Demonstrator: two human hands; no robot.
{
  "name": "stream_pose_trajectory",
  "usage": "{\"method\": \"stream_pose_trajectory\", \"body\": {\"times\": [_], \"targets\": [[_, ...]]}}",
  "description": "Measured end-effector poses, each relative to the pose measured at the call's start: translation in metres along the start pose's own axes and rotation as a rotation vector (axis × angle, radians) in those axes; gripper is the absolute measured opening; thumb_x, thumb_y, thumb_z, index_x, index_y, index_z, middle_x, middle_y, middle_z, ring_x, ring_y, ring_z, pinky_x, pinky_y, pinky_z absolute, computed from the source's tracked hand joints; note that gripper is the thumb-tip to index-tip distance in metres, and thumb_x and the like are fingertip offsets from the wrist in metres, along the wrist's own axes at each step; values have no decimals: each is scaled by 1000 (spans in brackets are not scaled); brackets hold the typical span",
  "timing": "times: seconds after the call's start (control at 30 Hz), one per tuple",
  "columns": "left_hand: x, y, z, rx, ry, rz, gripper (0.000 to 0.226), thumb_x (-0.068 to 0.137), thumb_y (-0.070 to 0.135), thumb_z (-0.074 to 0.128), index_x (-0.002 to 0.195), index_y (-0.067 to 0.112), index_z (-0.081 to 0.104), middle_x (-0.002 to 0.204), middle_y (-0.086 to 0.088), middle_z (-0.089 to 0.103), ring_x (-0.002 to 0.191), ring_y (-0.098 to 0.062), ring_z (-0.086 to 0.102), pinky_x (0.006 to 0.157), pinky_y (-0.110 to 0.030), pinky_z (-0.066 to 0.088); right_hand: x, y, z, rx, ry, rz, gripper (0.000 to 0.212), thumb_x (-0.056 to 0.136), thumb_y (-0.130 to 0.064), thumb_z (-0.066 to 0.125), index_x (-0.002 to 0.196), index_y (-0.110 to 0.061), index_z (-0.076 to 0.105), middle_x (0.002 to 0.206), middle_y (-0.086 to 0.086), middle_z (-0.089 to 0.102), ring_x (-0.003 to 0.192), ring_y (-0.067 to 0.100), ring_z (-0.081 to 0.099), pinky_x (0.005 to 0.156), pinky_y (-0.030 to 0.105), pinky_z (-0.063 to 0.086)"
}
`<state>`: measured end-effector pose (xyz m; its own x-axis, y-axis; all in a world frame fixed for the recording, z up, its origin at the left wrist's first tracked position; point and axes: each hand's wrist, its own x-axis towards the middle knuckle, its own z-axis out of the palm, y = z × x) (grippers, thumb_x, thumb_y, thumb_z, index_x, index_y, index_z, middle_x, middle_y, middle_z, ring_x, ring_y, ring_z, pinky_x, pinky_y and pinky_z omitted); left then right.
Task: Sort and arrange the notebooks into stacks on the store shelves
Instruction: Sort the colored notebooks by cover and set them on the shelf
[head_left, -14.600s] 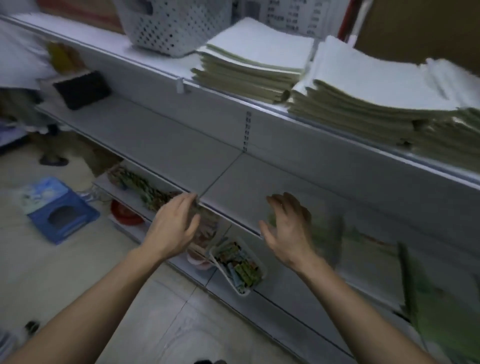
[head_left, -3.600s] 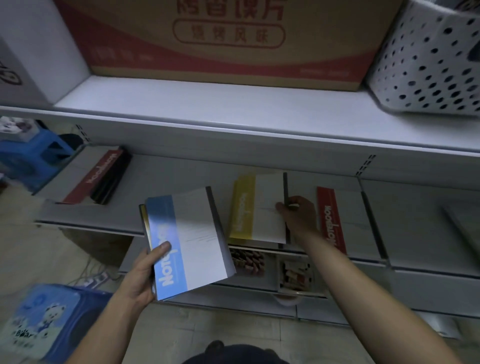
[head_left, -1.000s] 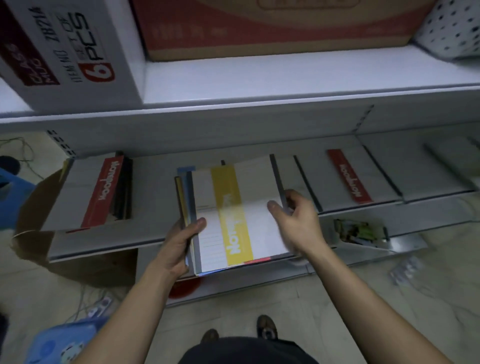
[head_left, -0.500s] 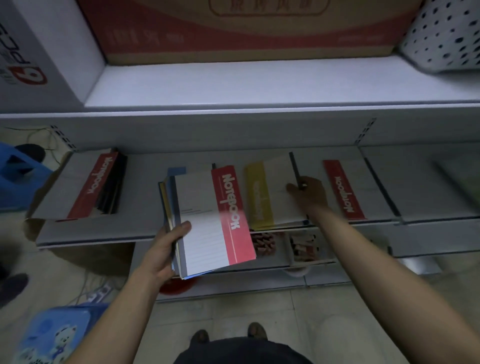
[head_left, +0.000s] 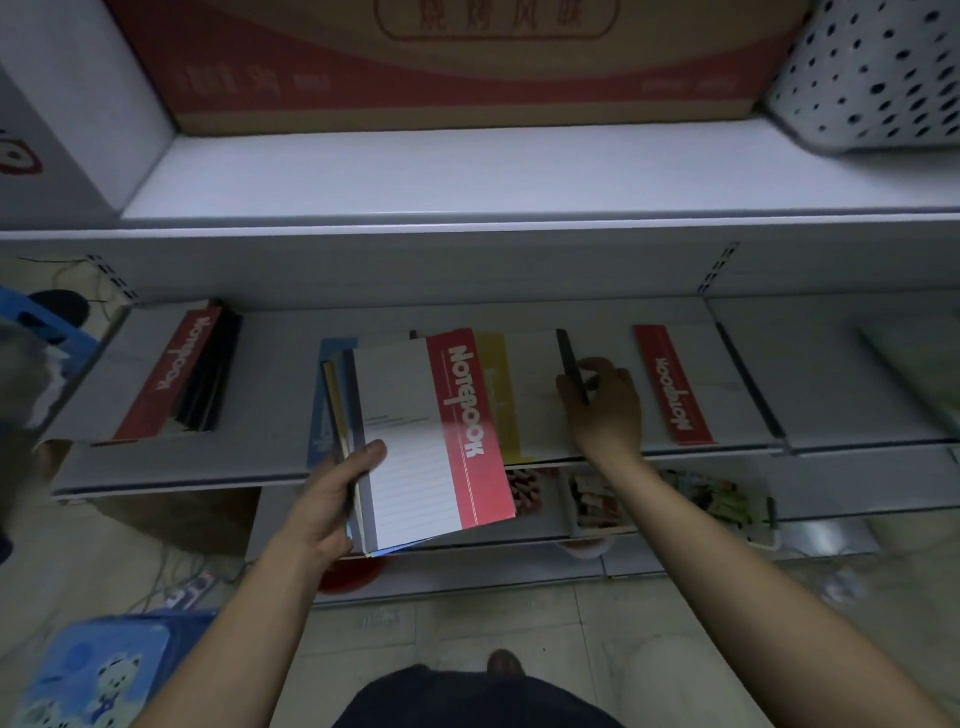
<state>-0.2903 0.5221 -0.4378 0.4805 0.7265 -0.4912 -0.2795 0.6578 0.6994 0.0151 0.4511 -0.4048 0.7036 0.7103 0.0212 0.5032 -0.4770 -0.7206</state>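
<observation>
Nearest, the left hand (head_left: 332, 499) grips a bundle of notebooks (head_left: 415, 441), a red-banded one on top. Beyond it the right hand (head_left: 602, 405) curls its fingers over the dark spine of the yellow notebook (head_left: 519, 395) lying on the middle shelf (head_left: 275, 384). A red notebook (head_left: 670, 384) lies just right of that hand, long axis front to back like the held copy, so the right hand is nearer it; a red stack (head_left: 171, 374) at the far left, dimly seen, may suit too

- The shelf (head_left: 275, 384) lies bare between the left stack (head_left: 176, 374) and the blue notebook (head_left: 324, 410).
- The held notebooks (head_left: 415, 441) hang over the blue notebook and the yellow notebook (head_left: 498, 415).
- The right hand (head_left: 605, 410) fills the gap beside the red notebook (head_left: 672, 387).
</observation>
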Motion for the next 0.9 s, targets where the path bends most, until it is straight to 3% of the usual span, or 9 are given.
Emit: {"method": "stream_pose_trajectory", "body": {"times": [0.07, 0.17, 0.27, 0.37, 0.43, 0.6, 0.7, 0.77, 0.9], "targets": [[4, -1, 10, 21, -45, -29, 117, 45, 26, 104, 145, 1, 49, 131, -24, 67, 118, -41, 67, 98, -62, 54, -23, -13, -10, 178, -66, -43, 16, 98, -39, 59, 99, -24, 63, 91, -5, 63, 83, 15, 62, 65, 23, 39], [11, 2, 33, 107, -149, -82, 104, 41, 28, 104, 132, 0, 63, 123, -25, 71, 106, -38, 73, 82, -48, 62, -61, -33, -19, 343, -220, -46, 25, 87, -49, 69, 96, -27, 62, 84, -10, 67, 76, 1, 64, 65, 18, 46], [19, -6, 53, 194, -225, -60, 107, 36, 35, 105, 128, 0, 64, 121, -25, 72, 104, -37, 74, 84, -47, 62, -84, -31, -25, 308, -88, 29, 27, 82, -36, 80, 96, -25, 61, 80, -12, 64, 70, -3, 61, 63, 16, 49], [28, -17, 65, 234, -241, -95, 105, 30, 40, 106, 122, 3, 69, 117, -21, 74, 97, -31, 76, 82, -42, 63, -88, -17, -39, 312, -2, 115, 13, 89, -30, 73, 97, -25, 64, 87, -9, 70, 80, 9, 68, 73, 31, 56], [30, -21, 73, 235, -264, -146, 106, 31, 41, 106, 123, 3, 70, 117, -21, 74, 97, -30, 77, 82, -42, 64, -86, -5, -50, 335, 16, 160, 10, 92, -27, 69, 100, -22, 68, 91, -8, 74, 83, 10, 70, 74, 32, 56], [38, -35, 100, 230, -222, -208, 69, 69, 22, 91, 128, 0, 65, 104, -17, 78, 84, -29, 78, 75, -42, 63, -61, 24, -97, 397, 41, 211, 11, 98, -22, 63, 108, -23, 65, 100, -3, 74, 88, 14, 72, 76, 29, 57], [45, -50, 114, 207, -181, -196, 76, 71, 19, 90, 137, 0, 60, 112, -20, 76, 89, -31, 77, 78, -45, 62, -25, 53, -138, 428, 80, 273, 17, 99, -20, 62, 116, -18, 63, 95, 0, 72, 74, 15, 70, 58, 21, 53], [48, -61, 124, 164, -179, -199, 72, 74, 19, 83, 138, -2, 58, 108, -20, 77, 86, -31, 78, 69, -42, 63, 6, 80, -159, 371, 97, 273, 23, 99, -22, 62, 120, -14, 65, 101, 4, 72, 80, 20, 70, 66, 29, 54], [49, -86, 148, 132, -155, -181, 106, 44, 28, 104, 137, 1, 60, 116, -23, 74, 91, -34, 77, 71, -45, 63, 60, 124, -173, 167, 76, 230, 26, 99, -24, 61, 117, -9, 71, 107, 6, 71, 88, 24, 69, 74, 33, 54]]}}
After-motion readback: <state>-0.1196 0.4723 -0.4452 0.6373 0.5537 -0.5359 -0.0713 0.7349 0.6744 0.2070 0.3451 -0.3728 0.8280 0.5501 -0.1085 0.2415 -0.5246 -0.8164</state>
